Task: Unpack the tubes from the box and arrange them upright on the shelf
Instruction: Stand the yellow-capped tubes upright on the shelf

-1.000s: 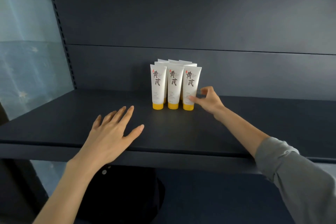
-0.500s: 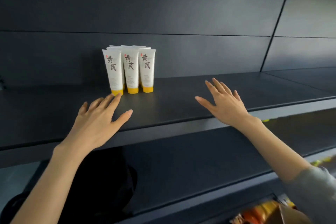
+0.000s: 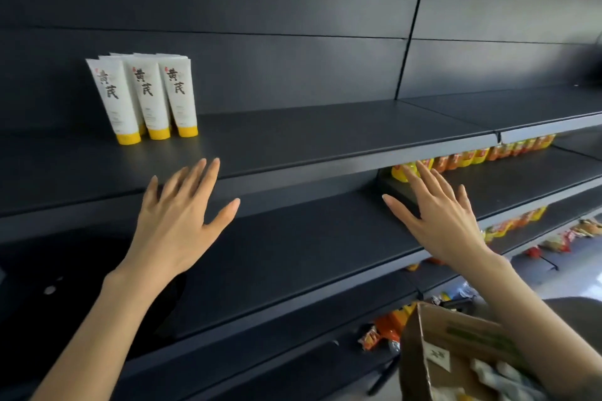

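Dark metal shelf [image 3: 309,137] holds white yellow-capped plastic tubes [image 3: 150,98] upright beyond the open, empty left hand [image 3: 182,215], while the open right hand [image 3: 439,218] hovers above a brown cardboard box [image 3: 433,329] seemingly holding more.

We read the black characters 黄芪 on each of the three front tubes [image 3: 148,98]; the sticker [image 3: 438,360] on the cardboard box [image 3: 462,325] was too blurred to read.
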`<state>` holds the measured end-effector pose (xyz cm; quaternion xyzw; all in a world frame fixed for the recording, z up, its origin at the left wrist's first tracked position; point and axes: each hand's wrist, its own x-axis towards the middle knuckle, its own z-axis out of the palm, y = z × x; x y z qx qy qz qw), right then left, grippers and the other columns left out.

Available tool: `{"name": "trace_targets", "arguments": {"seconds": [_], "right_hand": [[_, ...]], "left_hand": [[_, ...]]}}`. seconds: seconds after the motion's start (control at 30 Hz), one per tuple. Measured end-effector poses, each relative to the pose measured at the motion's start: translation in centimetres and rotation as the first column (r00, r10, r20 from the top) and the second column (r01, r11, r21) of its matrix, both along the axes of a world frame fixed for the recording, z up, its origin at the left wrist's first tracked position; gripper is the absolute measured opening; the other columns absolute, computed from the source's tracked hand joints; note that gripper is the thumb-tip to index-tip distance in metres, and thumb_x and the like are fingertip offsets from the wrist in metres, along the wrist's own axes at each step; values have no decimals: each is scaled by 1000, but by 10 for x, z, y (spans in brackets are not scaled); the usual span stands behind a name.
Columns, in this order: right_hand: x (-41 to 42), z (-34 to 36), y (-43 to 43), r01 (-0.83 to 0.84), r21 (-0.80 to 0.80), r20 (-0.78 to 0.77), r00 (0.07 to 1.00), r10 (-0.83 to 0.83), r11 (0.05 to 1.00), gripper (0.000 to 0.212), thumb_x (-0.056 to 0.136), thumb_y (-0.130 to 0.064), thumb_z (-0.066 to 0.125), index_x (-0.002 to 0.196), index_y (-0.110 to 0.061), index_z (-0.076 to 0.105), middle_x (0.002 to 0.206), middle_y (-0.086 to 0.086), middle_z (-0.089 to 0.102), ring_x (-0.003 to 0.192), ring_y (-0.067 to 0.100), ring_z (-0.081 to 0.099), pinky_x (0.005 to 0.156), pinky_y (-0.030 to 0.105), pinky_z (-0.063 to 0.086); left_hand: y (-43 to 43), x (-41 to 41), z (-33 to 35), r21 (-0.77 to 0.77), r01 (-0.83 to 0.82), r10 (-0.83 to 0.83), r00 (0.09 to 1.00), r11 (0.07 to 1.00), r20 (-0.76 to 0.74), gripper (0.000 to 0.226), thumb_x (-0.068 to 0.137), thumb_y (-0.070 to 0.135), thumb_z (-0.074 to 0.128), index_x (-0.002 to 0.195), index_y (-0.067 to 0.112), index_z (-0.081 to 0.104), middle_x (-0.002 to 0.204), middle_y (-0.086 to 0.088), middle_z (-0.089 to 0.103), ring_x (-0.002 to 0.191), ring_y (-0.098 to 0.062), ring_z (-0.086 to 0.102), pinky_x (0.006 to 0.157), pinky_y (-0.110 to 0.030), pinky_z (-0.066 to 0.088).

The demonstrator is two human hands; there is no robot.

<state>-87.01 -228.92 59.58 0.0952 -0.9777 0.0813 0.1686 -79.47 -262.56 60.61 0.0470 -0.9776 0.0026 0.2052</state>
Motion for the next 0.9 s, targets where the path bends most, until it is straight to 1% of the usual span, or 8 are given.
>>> {"name": "trace_targets", "arguments": {"seconds": [0.13, 0.23, 0.3, 0.4, 0.47, 0.6, 0.8, 0.9], "right_hand": [[15, -23, 60, 82, -23, 55, 995, -81, 996, 85, 80, -73, 11, 152, -29, 9, 160, -4, 5, 147, 18, 3, 116, 54, 6], [27, -43, 103, 162, -21, 103, 982, -159, 987, 84, 79, -73, 12, 151, -30, 10, 160, -4, 6, 147, 19, 3, 115, 53, 6], [36, -60, 130, 209, -20, 129, 970, -204, 978, 81, 82, -71, 16, 152, -30, 10, 160, -3, 7, 147, 19, 4, 115, 55, 7], [49, -87, 163, 287, -27, 203, 940, -276, 958, 80, 83, -71, 15, 152, -32, 7, 160, -3, 3, 147, 18, 0, 115, 55, 4], [57, -106, 182, 345, -29, 253, 911, -327, 938, 82, 81, -73, 12, 151, -32, 6, 160, -3, 2, 147, 18, -1, 115, 55, 2], [72, -147, 209, 456, -22, 324, 845, -425, 890, 87, 78, -74, 9, 151, -28, 11, 160, -1, 7, 147, 19, 2, 115, 55, 5], [75, -211, 228, 627, -36, 489, 690, -534, 778, 80, 86, -69, 21, 152, -26, 10, 160, -2, 7, 147, 19, 4, 116, 53, 6], [69, -242, 228, 684, -37, 558, 618, -553, 728, 77, 89, -66, 25, 152, -25, 8, 160, -1, 5, 147, 19, 3, 116, 53, 6]], "left_hand": [[48, 9, -13, 37, 73, -71, 997, 997, -39, 82, 85, 63, 11, 149, 15, 23, 152, -9, 32, 138, -29, 33, 113, -54, 19], [93, 6, -30, 66, 162, -161, 987, 985, -21, 78, 88, 59, 16, 148, 11, 29, 149, -11, 38, 135, -32, 39, 111, -56, 21], [121, -1, -43, 74, 222, -224, 974, 972, 26, 79, 88, 60, 14, 147, 11, 30, 149, -11, 38, 135, -31, 39, 111, -55, 22], [156, -18, -66, 60, 303, -308, 944, 951, 116, 87, 87, 67, -1, 148, 13, 28, 151, -9, 35, 137, -27, 36, 113, -53, 20], [176, -32, -84, 54, 354, -358, 917, 934, 176, 90, 84, 69, -7, 149, 15, 24, 153, -7, 31, 139, -26, 33, 114, -51, 18], [210, -65, -122, 72, 428, -430, 857, 901, 283, 85, 82, 66, 1, 149, 17, 21, 155, -5, 27, 141, -23, 29, 115, -49, 16], [258, -123, -175, 111, 544, -534, 731, 832, 425, 89, 77, 67, -7, 151, 21, 11, 158, 0, 19, 144, -18, 19, 117, -45, 10], [279, -151, -200, 106, 600, -571, 672, 793, 472, 85, 83, 69, -9, 151, 22, 8, 158, 1, 17, 145, -17, 17, 117, -45, 10]]}}
